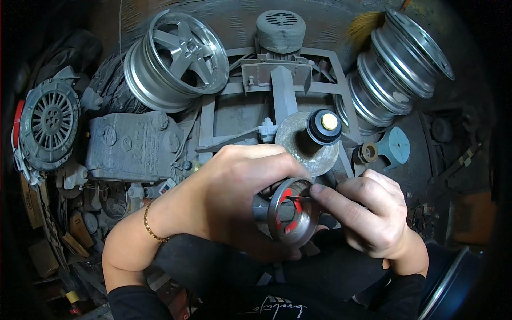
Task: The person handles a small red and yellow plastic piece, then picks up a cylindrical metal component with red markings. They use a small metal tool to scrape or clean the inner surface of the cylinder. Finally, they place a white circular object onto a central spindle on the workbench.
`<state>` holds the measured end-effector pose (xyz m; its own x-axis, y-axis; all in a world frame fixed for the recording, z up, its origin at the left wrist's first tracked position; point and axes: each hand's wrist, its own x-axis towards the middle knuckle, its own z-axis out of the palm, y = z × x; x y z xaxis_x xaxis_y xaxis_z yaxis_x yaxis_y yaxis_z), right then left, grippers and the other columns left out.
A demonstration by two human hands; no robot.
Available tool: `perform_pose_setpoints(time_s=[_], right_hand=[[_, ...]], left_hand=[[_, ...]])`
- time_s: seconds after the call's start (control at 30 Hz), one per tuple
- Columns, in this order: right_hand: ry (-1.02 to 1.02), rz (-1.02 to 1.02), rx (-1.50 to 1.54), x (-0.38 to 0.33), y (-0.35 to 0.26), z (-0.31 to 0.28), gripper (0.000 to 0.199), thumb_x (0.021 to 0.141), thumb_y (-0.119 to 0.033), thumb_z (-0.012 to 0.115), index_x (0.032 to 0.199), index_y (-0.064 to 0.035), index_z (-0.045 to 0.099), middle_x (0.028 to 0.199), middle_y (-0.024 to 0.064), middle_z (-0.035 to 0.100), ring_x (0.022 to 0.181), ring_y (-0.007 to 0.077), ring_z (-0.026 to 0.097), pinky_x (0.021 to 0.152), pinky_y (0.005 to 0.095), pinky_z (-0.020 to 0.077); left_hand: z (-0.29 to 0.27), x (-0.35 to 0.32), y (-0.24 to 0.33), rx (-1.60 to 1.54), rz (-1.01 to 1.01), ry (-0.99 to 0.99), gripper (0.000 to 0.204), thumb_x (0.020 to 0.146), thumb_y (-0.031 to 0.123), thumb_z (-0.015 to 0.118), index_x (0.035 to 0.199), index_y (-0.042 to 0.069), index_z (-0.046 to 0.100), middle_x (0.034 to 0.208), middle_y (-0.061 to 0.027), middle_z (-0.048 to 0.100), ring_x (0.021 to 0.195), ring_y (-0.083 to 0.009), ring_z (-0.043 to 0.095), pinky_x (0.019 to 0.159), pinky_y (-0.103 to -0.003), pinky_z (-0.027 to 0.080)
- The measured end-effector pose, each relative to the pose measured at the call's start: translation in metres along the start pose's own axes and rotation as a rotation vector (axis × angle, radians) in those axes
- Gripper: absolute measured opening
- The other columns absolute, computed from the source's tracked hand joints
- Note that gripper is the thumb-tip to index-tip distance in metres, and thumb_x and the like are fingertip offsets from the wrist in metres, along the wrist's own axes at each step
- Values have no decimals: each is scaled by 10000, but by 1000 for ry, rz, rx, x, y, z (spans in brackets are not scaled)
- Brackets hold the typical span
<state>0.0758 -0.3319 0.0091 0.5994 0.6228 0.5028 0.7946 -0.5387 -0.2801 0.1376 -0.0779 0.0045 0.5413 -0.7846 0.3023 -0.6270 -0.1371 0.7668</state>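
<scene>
My left hand [234,197] grips a round metal cup-shaped part [293,212] with a grey rim and a red inside, mounted on a short grey shaft. My right hand [368,210] pinches a thin dark pointed tool [298,198] between thumb and forefinger, its tip reaching inside the red hollow of the part. Both hands are held over my lap, just in front of a grey machine with a round flange disc [298,141] and a black cone with a brass tip [324,125].
A silver alloy wheel [178,58] leans at the back left, stacked steel rims [400,64] at the back right. A grey gearbox casing [130,144] and a clutch plate [48,122] lie left. A motor [280,29] sits behind. A blue-grey disc [397,146] lies right.
</scene>
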Motion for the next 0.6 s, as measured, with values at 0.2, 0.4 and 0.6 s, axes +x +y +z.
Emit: perform_pose_setpoints(time_s=[0.2, 0.4, 0.6], right_hand=[[-15, 26, 80, -3, -1, 4, 494, 717, -107, 689, 1186, 40, 729, 831, 78, 610, 683, 212, 637, 586, 335, 525], [-31, 41, 108, -3, -2, 3, 503, 710, -62, 684, 1198, 56, 718, 834, 88, 604, 688, 223, 644, 598, 343, 538], [-58, 89, 131, -4, -3, 3, 502, 717, -25, 687, 1213, 41, 718, 844, 97, 612, 696, 233, 652, 614, 352, 550]], left_hand=[[2, -1, -2, 10, 10, 6, 750, 510, 378, 1000, 1104, 16, 720, 928, -120, 713, 808, -275, 712, 713, -348, 573], [2, -2, -2, 7, -4, 10, 749, 520, 387, 1002, 1109, 20, 722, 935, -115, 718, 811, -262, 715, 713, -341, 573], [2, -2, -2, 24, 5, 9, 742, 529, 392, 1000, 1110, 23, 723, 931, -110, 717, 805, -253, 710, 710, -334, 570]])
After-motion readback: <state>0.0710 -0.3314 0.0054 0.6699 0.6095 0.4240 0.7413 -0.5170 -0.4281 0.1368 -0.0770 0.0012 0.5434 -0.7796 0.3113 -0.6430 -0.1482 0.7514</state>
